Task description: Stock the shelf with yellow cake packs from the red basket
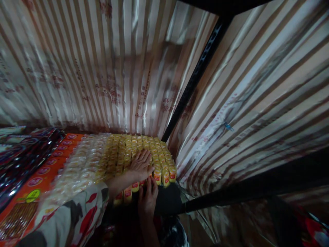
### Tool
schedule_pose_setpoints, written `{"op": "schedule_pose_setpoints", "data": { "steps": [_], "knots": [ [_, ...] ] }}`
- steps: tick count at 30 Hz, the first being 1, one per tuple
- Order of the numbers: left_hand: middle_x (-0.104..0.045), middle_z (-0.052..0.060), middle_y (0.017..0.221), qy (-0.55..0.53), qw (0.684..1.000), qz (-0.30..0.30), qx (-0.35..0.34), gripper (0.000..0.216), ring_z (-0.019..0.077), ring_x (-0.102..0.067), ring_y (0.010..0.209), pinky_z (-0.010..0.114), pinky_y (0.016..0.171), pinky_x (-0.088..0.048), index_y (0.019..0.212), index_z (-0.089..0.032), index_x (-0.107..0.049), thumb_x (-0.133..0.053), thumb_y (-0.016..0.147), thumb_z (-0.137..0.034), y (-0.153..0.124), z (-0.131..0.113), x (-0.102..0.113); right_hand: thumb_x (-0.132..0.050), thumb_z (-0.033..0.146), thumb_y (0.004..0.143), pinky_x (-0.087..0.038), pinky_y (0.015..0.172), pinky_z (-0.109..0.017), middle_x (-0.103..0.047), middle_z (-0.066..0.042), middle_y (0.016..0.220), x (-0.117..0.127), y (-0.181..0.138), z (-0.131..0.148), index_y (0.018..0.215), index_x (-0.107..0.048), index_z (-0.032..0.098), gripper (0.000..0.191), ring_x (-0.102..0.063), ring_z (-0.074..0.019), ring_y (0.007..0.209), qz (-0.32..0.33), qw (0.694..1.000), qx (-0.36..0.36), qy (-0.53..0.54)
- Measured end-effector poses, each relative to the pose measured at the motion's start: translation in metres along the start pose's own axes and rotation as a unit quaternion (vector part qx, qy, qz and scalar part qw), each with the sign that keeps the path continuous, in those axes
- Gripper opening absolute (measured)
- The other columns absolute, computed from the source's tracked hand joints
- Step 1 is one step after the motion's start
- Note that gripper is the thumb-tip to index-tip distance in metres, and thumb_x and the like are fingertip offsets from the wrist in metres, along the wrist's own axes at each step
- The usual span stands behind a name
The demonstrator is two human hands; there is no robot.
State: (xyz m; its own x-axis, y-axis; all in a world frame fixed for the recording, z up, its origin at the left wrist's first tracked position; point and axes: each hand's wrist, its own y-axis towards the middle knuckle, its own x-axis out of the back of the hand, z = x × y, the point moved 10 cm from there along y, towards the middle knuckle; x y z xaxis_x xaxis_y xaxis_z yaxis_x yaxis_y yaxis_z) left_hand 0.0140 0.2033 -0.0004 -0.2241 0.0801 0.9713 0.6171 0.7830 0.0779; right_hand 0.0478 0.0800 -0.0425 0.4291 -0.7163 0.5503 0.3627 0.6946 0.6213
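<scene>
Rows of small yellow packets (120, 151) with red labels stand close together on a dark shelf. Over them my left hand (140, 163) lies flat, palm down, its fingers stretched across the packet tops. My right hand (148, 195) is below it at the front edge of the rows. Its fingertips touch the front packets, with the thumb apart from the fingers; no packet is plainly gripped. The two hands partly hide the packets between them. A floral sleeve (74, 216) covers my left forearm.
Clear-wrapped pale packets (84, 157), an orange printed package row (48, 168) and dark shiny packs (28, 154) lie to the left. A black metal post (191, 82) rises at the back corner. Striped plastic sheeting (115, 68) hangs behind and on the right.
</scene>
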Motion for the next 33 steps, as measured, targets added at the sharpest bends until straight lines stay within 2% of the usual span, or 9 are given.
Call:
{"op": "schedule_pose_setpoints", "data": {
  "steps": [4, 8, 14, 17, 20, 27, 30, 33],
  "knots": [
    [-0.018, 0.008, 0.148, -0.005, 0.999, -0.03, 0.039, 0.064, 0.021, -0.006, 0.137, 0.042, 0.112, -0.002, 0.139, -0.009, -0.025, -0.019, 0.088, -0.048, 0.024, 0.016, 0.015, -0.041, 0.032, 0.089, -0.044, 0.087, -0.044, -0.046, -0.017, 0.124, -0.002, -0.001, -0.003, 0.131, -0.042, 0.019, 0.043, -0.045, -0.027, 0.114, 0.023, 1.0, -0.012, 0.006],
    [-0.022, 0.01, 0.147, 0.002, 0.998, 0.004, 0.063, 0.064, 0.0212, -0.01, 0.137, 0.042, 0.112, -0.003, 0.138, -0.008, -0.03, -0.021, 0.088, -0.047, 0.043, 0.029, 0.01, -0.04, 0.032, 0.09, -0.044, 0.088, -0.043, -0.047, -0.016, 0.125, -0.003, -0.001, -0.004, 0.132, -0.041, 0.02, 0.044, -0.044, -0.0264, 0.116, 0.037, 0.999, -0.016, 0.005],
    [-0.027, 0.012, 0.145, 0.006, 0.997, 0.023, 0.078, 0.065, 0.024, -0.017, 0.135, 0.041, 0.112, -0.008, 0.136, -0.007, -0.034, -0.025, 0.086, -0.048, 0.045, 0.033, 0.004, -0.04, 0.032, 0.09, -0.043, 0.089, -0.042, -0.047, -0.015, 0.127, -0.002, -0.001, -0.002, 0.132, -0.041, 0.02, 0.044, -0.044, -0.0265, 0.117, 0.032, 0.999, -0.018, 0.014],
    [-0.029, 0.011, 0.144, 0.007, 0.997, -0.008, 0.082, 0.063, 0.0253, -0.017, 0.135, 0.04, 0.112, -0.01, 0.135, -0.007, -0.035, -0.026, 0.087, -0.047, 0.049, 0.032, 0.011, -0.039, 0.033, 0.09, -0.044, 0.088, -0.042, -0.047, -0.015, 0.127, -0.004, -0.001, -0.002, 0.132, -0.041, 0.019, 0.044, -0.044, -0.0266, 0.117, 0.038, 0.999, -0.018, 0.013],
    [-0.022, 0.01, 0.147, 0.013, 0.997, -0.034, 0.068, 0.063, 0.0242, -0.013, 0.136, 0.04, 0.112, -0.008, 0.138, -0.007, -0.029, -0.022, 0.088, -0.045, 0.058, 0.031, 0.014, -0.038, 0.032, 0.091, -0.043, 0.088, -0.041, -0.047, -0.015, 0.128, -0.004, -0.001, -0.002, 0.133, -0.04, 0.019, 0.044, -0.044, -0.0262, 0.117, 0.047, 0.999, -0.02, 0.013],
    [-0.023, 0.01, 0.147, 0.026, 0.997, 0.013, 0.071, 0.062, 0.0229, -0.016, 0.136, 0.041, 0.111, -0.011, 0.137, -0.01, -0.031, -0.02, 0.088, -0.047, 0.071, 0.044, -0.001, -0.036, 0.028, 0.092, -0.042, 0.09, -0.041, -0.045, -0.015, 0.128, -0.003, 0.002, 0.002, 0.133, -0.039, 0.018, 0.043, -0.043, -0.0251, 0.117, 0.053, 0.998, -0.031, 0.019],
    [-0.023, 0.011, 0.146, 0.018, 0.998, 0.011, 0.067, 0.061, 0.0232, -0.017, 0.135, 0.042, 0.111, -0.012, 0.136, -0.009, -0.033, -0.023, 0.089, -0.045, 0.068, 0.04, 0.005, -0.034, 0.025, 0.092, -0.043, 0.09, -0.041, -0.046, -0.015, 0.128, -0.001, 0.003, 0.004, 0.133, -0.039, 0.018, 0.042, -0.043, -0.025, 0.118, 0.049, 0.998, -0.027, 0.027],
    [-0.025, 0.011, 0.146, 0.014, 0.998, -0.041, 0.049, 0.056, 0.0243, -0.016, 0.136, 0.044, 0.111, -0.011, 0.135, -0.01, -0.036, -0.027, 0.089, -0.041, 0.059, 0.023, 0.022, -0.033, 0.022, 0.092, -0.042, 0.091, -0.043, -0.045, -0.016, 0.129, -0.003, 0.001, 0.003, 0.134, -0.038, 0.017, 0.043, -0.041, -0.025, 0.119, 0.05, 0.998, -0.021, 0.028]
  ]
}}
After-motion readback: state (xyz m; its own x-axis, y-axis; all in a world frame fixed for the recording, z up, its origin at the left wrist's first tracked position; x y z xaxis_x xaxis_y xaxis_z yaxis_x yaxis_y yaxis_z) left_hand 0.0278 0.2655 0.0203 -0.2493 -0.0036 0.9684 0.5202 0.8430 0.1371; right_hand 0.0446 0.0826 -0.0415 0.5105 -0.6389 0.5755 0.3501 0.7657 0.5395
